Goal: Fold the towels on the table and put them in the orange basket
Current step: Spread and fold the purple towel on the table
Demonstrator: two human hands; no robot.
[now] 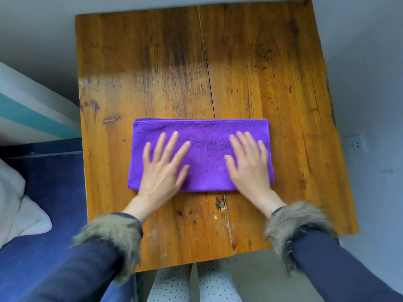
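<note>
Purple towel folded to a long strip, lying near the front of the wooden worktop.
Head view: left hand and right hand press flat on it, fingers straight, no grip. Smoothing step, I judge; next needs a crosswise fold. Orange basket not visible.

Pale grey floor, white wall socket, blue bedding at left.

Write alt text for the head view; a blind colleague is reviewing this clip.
Both hands, left and right, press flat with straight fingers on a purple towel, folded into a long rectangle on a worn wooden table. Fur-cuffed dark sleeves frame the bottom; no basket is visible.
</note>
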